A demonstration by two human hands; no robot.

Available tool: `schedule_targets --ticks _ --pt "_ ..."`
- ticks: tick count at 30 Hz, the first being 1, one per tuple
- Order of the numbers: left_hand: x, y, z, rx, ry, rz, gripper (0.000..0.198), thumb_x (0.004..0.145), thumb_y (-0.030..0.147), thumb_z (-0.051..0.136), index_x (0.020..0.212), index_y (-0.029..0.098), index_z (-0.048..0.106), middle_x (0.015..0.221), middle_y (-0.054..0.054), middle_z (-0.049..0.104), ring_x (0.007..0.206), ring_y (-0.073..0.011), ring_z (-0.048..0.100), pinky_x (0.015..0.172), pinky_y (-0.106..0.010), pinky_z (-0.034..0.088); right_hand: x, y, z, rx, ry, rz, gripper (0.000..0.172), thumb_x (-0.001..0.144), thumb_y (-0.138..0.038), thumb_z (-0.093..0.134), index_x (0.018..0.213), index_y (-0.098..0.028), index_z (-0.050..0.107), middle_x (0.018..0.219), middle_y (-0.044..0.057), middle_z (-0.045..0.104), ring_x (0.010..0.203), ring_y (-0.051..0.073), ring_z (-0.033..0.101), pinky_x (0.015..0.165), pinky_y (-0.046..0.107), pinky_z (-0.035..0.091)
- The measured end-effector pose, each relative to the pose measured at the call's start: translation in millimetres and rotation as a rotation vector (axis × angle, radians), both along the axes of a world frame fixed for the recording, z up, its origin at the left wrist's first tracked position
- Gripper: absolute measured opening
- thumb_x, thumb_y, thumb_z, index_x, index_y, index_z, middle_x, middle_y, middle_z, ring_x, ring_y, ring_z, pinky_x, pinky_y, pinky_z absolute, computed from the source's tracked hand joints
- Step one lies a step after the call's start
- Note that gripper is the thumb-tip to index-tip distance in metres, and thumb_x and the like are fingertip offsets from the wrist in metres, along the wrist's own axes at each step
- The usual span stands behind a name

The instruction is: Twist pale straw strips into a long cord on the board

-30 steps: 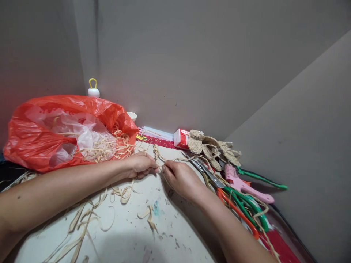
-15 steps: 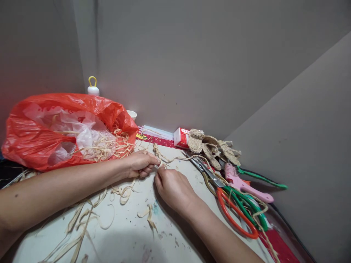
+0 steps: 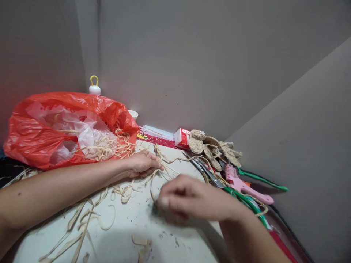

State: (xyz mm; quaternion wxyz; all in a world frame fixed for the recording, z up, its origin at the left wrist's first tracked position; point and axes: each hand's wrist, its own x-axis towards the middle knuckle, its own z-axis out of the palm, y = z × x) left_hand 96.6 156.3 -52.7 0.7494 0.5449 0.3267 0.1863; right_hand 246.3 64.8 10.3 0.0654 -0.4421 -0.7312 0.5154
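Observation:
My left hand (image 3: 145, 163) is closed in a pinch on pale plant-fibre strands near the far middle of the white table. Just beyond its fingertips lies a braided fibre cord (image 3: 158, 150), with loose strand ends fanning out to the right. My right hand (image 3: 186, 197), blurred by motion, is closer to me and to the right, its fingers curled together. A thin fibre strand (image 3: 151, 188) curves from near my left hand down to the right fingertips, which seem to pinch its end. Loose flat strands (image 3: 82, 230) lie on the near left of the table.
A red plastic bag (image 3: 24, 135) of fibre stands at the left. On the right are coiled-fibre pieces (image 3: 196, 142), a red-and-white box (image 3: 181, 138), scissors (image 3: 204, 170) and a pink glue gun (image 3: 246, 188). A grey wall (image 3: 175, 65) closes off the back.
My right hand has pulled away from my left, toward me and to the right, drawing a strand out. It now covers the scissors' orange handle. My left hand has hardly moved.

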Motion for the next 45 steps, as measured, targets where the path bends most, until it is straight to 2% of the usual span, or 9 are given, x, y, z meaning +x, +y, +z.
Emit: schedule_targets --ticks 3,4,9,16,23,30,33,39,45 --pt "-0.3 0.5 0.9 0.007 0.005 -0.014 0.011 0.069 0.023 0.061 0.064 0.014 0.057 0.036 0.009 0.032 0.031 -0.0037 0.02 0.033 -0.02 0.012 16.5 22.9 -12.3 0.442 0.041 -0.647 0.035 0.083 -0.045 0.047 0.061 -0.018 0.053 0.052 -0.002 0.047 0.049 0.011 0.042 0.048 0.023 0.034" --pt "-0.2 0.6 0.9 0.008 0.006 -0.018 0.011 0.07 0.023 0.061 0.065 0.014 0.057 0.036 0.009 0.032 0.031 -0.0036 0.02 0.033 -0.02 0.012 18.0 29.6 -19.8 0.517 0.041 -0.724 0.032 0.082 -0.044 0.048 0.064 -0.017 0.055 0.057 0.0 0.051 0.054 0.013 0.046 0.051 0.024 0.035" --pt "-0.1 1.0 -1.9 0.066 -0.021 -0.063 0.016 0.071 0.026 0.058 0.061 0.016 0.053 0.036 0.009 0.029 0.031 -0.0038 0.019 0.033 -0.021 0.012 6.6 41.0 -47.9 0.387 0.049 -0.522 0.034 0.086 -0.042 0.04 0.065 -0.018 0.051 0.059 0.0 0.053 0.056 0.013 0.046 0.054 0.025 0.035" --pt "0.9 0.8 -0.4 0.093 0.021 -0.063 0.015 0.07 0.027 0.058 0.061 0.015 0.054 0.036 0.009 0.03 0.032 -0.0041 0.019 0.034 -0.021 0.011 15.6 44.1 -51.7 0.114 0.123 -0.442 0.042 0.083 -0.053 0.045 0.061 -0.017 0.047 0.052 -0.006 0.034 0.048 0.008 0.026 0.047 0.024 0.021" --pt "0.6 2.4 2.0 0.199 0.113 -0.015 0.014 0.071 0.029 0.059 0.066 0.017 0.054 0.039 0.009 0.034 0.035 -0.0052 0.022 0.036 -0.021 0.012 20.0 49.3 -57.9 -0.193 0.358 -0.512 0.042 0.076 -0.05 0.058 0.056 -0.019 0.038 0.046 -0.01 0.025 0.04 0.005 0.014 0.039 0.023 0.009" --pt "-2.3 6.0 -3.7 0.564 0.184 -0.097 0.016 0.076 0.026 0.051 0.069 0.013 0.058 0.056 0.005 0.045 0.05 -0.0054 0.034 0.047 -0.019 0.026 15.6 51.1 -62.0 -0.445 0.551 -0.574 0.043 0.071 -0.039 0.065 0.053 -0.021 0.029 0.043 -0.012 0.021 0.038 0.003 0.011 0.037 0.02 0.005" --pt "-3.1 4.9 2.4 0.557 0.205 -0.111 0.015 0.075 0.022 0.049 0.063 0.014 0.055 0.052 0.006 0.04 0.046 -0.005 0.031 0.045 -0.019 0.024 12.2 48.9 -63.6 -0.429 0.603 -0.639 0.034 0.068 -0.032 0.065 0.053 -0.019 0.037 0.042 -0.011 0.024 0.037 0.003 0.013 0.037 0.019 0.007" --pt "0.5 -4.3 19.3 0.145 0.181 -0.083 0.012 0.072 0.016 0.041 0.062 0.017 0.049 0.039 0.007 0.035 0.03 -0.0061 0.024 0.033 -0.02 0.017 -1.9 39.4 -57.3 -0.232 0.602 -0.816 0.028 0.067 -0.03 0.063 0.05 -0.017 0.046 0.035 -0.012 0.023 0.032 0.003 0.014 0.034 0.02 0.009" --pt "7.6 -20.0 10.7 0.231 0.21 -0.08 0.012 0.074 0.012 0.035 0.069 0.016 0.046 0.043 0.001 0.052 0.03 -0.0107 0.045 0.033 -0.02 0.036 -10.2 34.0 -56.6 -0.283 0.716 -0.849 0.041 0.064 -0.033 0.068 0.046 -0.019 0.033 0.034 -0.012 0.025 0.031 0.001 0.016 0.033 0.018 0.011"
